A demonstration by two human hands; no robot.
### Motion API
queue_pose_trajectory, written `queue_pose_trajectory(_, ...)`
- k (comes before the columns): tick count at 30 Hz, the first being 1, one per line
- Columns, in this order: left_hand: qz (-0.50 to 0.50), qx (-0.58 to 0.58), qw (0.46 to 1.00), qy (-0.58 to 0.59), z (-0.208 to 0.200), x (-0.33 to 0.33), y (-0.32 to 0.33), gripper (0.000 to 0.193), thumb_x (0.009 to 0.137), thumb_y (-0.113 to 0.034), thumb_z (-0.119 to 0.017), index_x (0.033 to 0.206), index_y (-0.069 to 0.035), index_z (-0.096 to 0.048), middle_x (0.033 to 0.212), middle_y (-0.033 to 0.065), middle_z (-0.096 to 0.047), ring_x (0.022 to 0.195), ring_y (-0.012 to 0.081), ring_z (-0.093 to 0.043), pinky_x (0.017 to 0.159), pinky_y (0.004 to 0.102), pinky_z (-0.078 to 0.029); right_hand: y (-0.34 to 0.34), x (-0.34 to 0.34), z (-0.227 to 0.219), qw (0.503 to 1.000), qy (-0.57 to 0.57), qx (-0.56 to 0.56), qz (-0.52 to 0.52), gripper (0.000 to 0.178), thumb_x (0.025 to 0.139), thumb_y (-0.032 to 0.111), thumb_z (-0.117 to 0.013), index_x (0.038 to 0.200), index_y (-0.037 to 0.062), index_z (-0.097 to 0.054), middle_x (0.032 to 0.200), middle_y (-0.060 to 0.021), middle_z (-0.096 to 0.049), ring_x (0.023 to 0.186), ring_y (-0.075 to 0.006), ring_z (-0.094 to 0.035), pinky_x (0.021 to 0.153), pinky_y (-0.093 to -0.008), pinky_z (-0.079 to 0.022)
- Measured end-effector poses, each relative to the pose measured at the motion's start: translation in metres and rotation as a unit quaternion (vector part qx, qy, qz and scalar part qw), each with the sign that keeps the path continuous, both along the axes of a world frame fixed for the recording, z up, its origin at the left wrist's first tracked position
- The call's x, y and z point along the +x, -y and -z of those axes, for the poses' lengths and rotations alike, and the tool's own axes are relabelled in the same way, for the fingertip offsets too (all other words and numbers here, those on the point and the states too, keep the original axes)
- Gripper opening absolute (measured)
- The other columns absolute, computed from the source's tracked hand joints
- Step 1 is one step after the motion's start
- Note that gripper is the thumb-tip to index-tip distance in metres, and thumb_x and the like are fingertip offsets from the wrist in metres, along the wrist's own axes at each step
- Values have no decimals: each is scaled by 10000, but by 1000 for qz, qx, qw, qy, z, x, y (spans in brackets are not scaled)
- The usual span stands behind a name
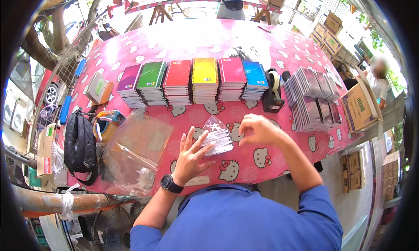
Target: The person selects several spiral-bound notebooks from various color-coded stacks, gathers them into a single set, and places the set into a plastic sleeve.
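My left hand (190,157) lies spread against the left side of a small fanned stack of white-edged booklets (219,143). Clear plastic (213,122) rises to a point at the far side of this stack; their covers are hidden. To the right, my right hand (260,129) is raised over the table, fingers loosely curled and parted from the thumb, with nothing visible in them. Beyond both hands stands a row of spiral notebook piles: purple (129,78), green (151,75), red (178,73), yellow (205,71), pink-red (232,70) and blue (255,74).
A black tape dispenser (273,92) stands beside wrapped notebook stacks (307,98) on the right. Clear plastic sheets (139,142), a black bag (80,142) and a tape roll (107,125) lie left. A cardboard box (358,105) sits at the right edge, near another person (379,81).
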State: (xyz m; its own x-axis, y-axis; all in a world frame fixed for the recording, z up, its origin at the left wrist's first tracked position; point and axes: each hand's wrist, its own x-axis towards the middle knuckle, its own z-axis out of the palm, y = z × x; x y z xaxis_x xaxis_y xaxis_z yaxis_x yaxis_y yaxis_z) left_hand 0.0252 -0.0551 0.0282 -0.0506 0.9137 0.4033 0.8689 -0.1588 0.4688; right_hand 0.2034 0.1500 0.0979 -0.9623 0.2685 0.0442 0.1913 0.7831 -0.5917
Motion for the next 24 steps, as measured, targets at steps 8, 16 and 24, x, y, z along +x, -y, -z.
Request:
queue_pose_trajectory(8, -77, 266, 938, 210, -43, 28, -34, 340, 722, -218, -732, 999, -42, -643, 998, 108, -655, 1062, 274, -536, 942, 403, -376, 42, 6, 35, 879, -376, -244, 162, 344, 673, 184, -795, 962, 66, -650, 885, -53, -598, 814, -160, -533, 740, -278, -445)
queue_pose_trajectory(16, -41, 27, 912, 407, -4, -19, -49, 176, 757, -99, -720, 898, -5, -673, 873, 66, -652, 809, 128, -598, 750, 247, -470, 24, -34, 72, 871, -99, -452, 166, 363, 760, 138, -732, 1081, 24, -605, 967, -43, -634, 921, -106, -566, 802, -266, -469)
queue_pose_trajectory(24, 17, -1, 900, 436, 34, -26, -29, 564, 729, -195, -747, 1196, 24, -520, 1116, 133, -552, 1043, 200, -534, 870, 313, -448, 28, -66, 34, 951, -236, -189, 63, 210, 777, 216, -710, 891, 43, -679, 807, -77, -635, 779, -171, -588, 724, -291, -469)
